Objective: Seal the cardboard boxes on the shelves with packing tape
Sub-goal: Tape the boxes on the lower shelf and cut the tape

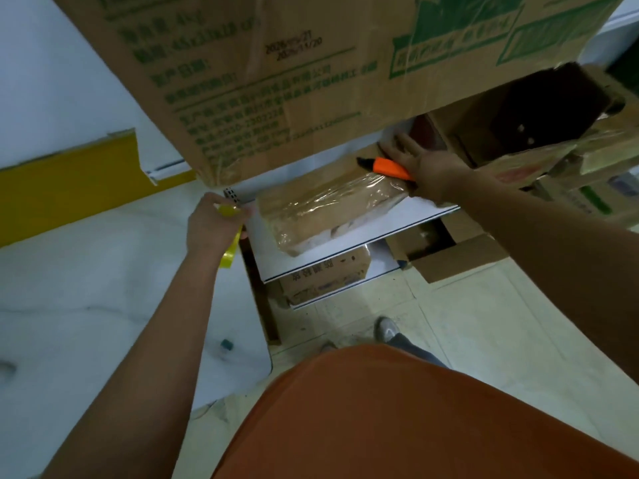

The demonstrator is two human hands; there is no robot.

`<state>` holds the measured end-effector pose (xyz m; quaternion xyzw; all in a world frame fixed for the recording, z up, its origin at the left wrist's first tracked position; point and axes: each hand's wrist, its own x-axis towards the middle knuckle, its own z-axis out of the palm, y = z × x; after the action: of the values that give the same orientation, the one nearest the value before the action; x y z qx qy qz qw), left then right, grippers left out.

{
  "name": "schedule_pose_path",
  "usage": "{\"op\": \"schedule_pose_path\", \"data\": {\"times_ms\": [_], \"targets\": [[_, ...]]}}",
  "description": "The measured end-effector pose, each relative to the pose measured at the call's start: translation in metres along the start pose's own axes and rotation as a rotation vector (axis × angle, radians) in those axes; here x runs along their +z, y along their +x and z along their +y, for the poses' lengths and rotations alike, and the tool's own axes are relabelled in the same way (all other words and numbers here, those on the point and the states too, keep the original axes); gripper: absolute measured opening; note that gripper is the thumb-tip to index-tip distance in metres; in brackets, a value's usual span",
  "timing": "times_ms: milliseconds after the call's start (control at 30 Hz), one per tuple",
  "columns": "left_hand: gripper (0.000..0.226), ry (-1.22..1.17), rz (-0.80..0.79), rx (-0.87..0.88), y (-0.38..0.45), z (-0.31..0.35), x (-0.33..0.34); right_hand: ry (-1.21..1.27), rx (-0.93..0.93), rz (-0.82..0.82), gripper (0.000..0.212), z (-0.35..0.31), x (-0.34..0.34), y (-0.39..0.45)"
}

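Observation:
A large cardboard box (311,74) with green print fills the top of the view, on an upper shelf. My left hand (211,226) is closed around a roll of yellowish packing tape (230,236) just under the box's lower left corner. My right hand (420,160) reaches under the box with fingers spread, resting above an orange-handled utility knife (389,167). The knife lies on a flat cardboard box (328,212) wrapped in clear tape, on a white shelf (408,219).
An open, empty cardboard box (525,122) stands at the right of the shelf, with more printed boxes (594,188) beyond it. Another box (325,274) sits on a lower shelf, and a flattened carton (449,257) lies on the tiled floor. My foot (387,328) is below.

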<state>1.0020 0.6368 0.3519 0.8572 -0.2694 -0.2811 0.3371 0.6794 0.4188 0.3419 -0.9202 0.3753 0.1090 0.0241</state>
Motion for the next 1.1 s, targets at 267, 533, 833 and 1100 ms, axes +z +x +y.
{"op": "schedule_pose_path", "data": {"times_ms": [267,533,833,1100], "targets": [[0.113,0.111,-0.227,0.005,0.064,0.02,0.024,0.218,0.208,-0.043,0.096,-0.021,0.014,0.002],[0.07,0.094,-0.36,0.039,0.036,0.041,0.033,1.578,0.801,0.068,0.047,-0.163,0.039,-0.014],[0.03,-0.105,-0.474,-0.039,-0.051,0.021,0.081,0.774,0.468,0.095,0.036,-0.108,0.012,-0.006],[0.024,-0.266,-0.58,0.096,-0.073,0.01,0.078,0.703,0.483,0.216,0.037,-0.094,0.019,0.001]]}}
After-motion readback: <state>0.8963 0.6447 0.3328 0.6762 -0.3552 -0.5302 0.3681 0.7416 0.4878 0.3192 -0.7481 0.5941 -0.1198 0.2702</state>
